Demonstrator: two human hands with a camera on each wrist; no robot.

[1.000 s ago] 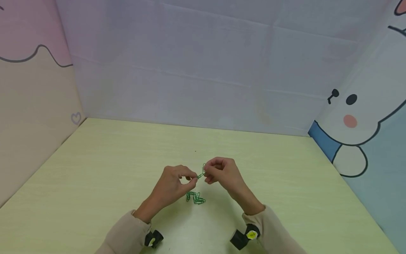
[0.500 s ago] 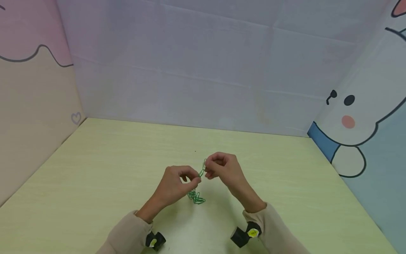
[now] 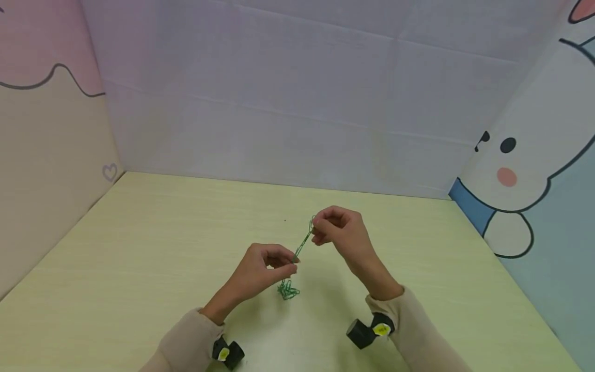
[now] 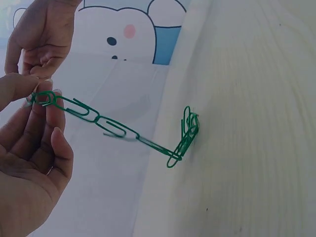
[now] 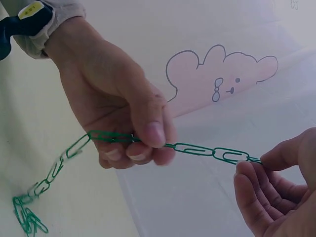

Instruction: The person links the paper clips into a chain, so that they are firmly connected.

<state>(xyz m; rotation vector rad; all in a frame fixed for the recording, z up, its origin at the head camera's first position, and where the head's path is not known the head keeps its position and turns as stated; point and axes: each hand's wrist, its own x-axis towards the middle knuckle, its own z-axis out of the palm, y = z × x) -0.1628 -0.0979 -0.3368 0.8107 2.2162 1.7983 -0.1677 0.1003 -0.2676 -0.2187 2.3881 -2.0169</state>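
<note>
A chain of linked green paper clips (image 3: 303, 245) runs between the two hands. My left hand (image 3: 271, 266) pinches the chain partway along, between thumb and fingers. Higher and to the right, my right hand (image 3: 345, 235) pinches it near its end, and one clip pokes up past the fingertips. Between the hands the links look straight and taut in the right wrist view. Below my left hand the chain (image 4: 116, 127) hangs down to a small heap of its links (image 3: 288, 290) on the table. My right fingers partly cover the clip they pinch (image 5: 254, 159).
The pale wood-grain table (image 3: 162, 248) stretches out around the hands. A plain pale cloth backdrop (image 3: 279, 103) rises behind it, with cartoon-printed panels (image 3: 520, 170) at the sides. Each sleeve cuff carries a black wrist camera (image 3: 361, 333).
My right hand has moved up and to the right, away from the left, so more chain shows between them. My left hand has shifted slightly right. The heap on the table has bunched up.
</note>
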